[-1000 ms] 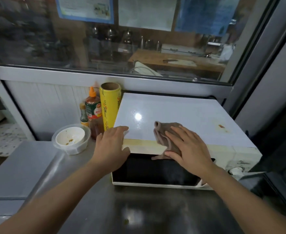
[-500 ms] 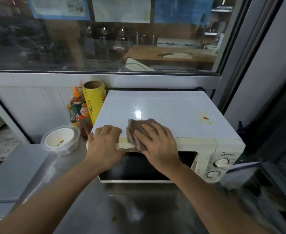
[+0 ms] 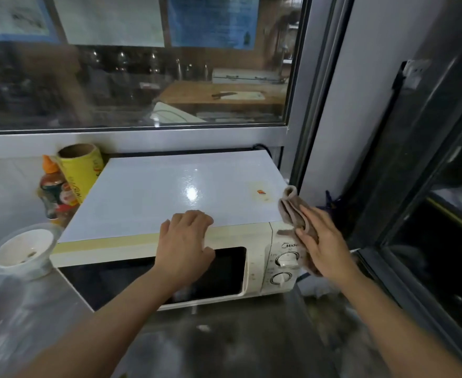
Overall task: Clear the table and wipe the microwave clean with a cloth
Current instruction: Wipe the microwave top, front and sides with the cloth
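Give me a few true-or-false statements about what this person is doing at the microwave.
1. The right hand presses a brown cloth against the microwave's right front corner. True.
2. The left hand holds the sauce bottle. False: it rests on the microwave's top front edge.
3. The microwave door is open. False: it is closed.
4. A white bowl sits left of the microwave. True.

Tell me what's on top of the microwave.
The left hand rests on the microwave top's front edge; a small label sits near the right. The spot beneath the hand is hidden.
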`<state>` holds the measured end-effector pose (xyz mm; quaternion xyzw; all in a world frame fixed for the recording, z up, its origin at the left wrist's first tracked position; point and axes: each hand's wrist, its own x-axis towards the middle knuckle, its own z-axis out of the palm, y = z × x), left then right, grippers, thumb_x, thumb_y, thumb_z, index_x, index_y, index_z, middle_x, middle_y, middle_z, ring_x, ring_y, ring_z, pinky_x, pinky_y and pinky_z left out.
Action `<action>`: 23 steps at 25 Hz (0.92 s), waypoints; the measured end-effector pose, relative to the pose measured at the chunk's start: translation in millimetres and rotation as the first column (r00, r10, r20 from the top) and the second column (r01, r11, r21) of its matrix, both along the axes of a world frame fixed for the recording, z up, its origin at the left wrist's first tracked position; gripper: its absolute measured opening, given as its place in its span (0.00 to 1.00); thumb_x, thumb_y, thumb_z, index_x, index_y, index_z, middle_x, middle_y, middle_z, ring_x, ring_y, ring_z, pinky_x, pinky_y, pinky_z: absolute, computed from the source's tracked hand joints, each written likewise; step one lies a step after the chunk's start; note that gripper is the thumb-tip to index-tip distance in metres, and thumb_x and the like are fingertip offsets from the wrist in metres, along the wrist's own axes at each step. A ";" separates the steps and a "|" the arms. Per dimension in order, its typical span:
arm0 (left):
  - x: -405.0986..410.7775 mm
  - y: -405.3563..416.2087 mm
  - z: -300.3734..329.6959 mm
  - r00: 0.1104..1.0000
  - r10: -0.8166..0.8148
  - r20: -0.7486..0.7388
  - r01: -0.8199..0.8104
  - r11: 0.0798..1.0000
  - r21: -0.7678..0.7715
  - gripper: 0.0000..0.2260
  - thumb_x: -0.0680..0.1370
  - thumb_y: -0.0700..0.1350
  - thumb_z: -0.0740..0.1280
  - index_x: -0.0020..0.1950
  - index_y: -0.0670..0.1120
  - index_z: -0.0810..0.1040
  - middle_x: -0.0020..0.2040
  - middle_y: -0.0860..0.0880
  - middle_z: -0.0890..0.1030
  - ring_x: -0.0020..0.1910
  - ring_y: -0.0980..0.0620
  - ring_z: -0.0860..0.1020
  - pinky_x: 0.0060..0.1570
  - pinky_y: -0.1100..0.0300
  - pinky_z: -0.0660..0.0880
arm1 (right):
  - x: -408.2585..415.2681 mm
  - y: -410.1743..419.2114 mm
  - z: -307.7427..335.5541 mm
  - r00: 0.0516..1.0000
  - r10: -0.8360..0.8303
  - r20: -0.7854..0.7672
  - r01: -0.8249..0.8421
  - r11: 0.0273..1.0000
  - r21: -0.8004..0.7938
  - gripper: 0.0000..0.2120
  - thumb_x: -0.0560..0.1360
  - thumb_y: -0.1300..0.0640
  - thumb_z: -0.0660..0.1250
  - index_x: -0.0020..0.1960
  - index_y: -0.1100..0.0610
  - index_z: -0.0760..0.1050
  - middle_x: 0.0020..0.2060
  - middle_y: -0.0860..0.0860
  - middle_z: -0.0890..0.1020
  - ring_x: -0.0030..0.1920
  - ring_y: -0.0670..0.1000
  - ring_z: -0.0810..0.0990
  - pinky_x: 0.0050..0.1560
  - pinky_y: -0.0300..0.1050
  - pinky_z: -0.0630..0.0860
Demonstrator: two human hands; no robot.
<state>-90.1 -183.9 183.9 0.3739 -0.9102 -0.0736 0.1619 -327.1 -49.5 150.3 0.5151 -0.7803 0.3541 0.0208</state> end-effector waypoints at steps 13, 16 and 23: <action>-38.7 -6.9 12.7 0.990 0.138 -0.017 -0.135 0.984 0.119 0.18 0.77 0.49 0.62 0.67 0.49 0.69 0.69 0.53 0.69 0.67 0.47 0.65 0.64 0.50 0.61 | -3.5 -53.4 36.4 0.872 0.354 -0.338 -0.215 0.898 0.385 0.22 0.79 0.43 0.49 0.73 0.41 0.58 0.74 0.42 0.58 0.75 0.50 0.53 0.75 0.54 0.47; -30.7 -6.2 11.3 0.988 0.155 -0.010 -0.154 0.984 0.093 0.18 0.77 0.52 0.62 0.66 0.50 0.69 0.69 0.53 0.69 0.68 0.48 0.64 0.65 0.50 0.61 | -24.2 -30.8 32.2 0.901 0.385 -0.198 -0.307 0.890 0.336 0.21 0.79 0.47 0.54 0.72 0.42 0.59 0.74 0.39 0.58 0.75 0.45 0.52 0.75 0.51 0.46; -27.5 5.4 11.4 0.983 0.183 -0.011 -0.181 0.978 0.101 0.14 0.78 0.49 0.60 0.63 0.49 0.70 0.63 0.54 0.72 0.65 0.48 0.66 0.60 0.51 0.63 | -6.2 -54.6 24.8 0.907 0.294 -0.302 -0.177 0.916 0.360 0.26 0.76 0.44 0.44 0.69 0.49 0.67 0.70 0.46 0.68 0.69 0.54 0.64 0.69 0.56 0.61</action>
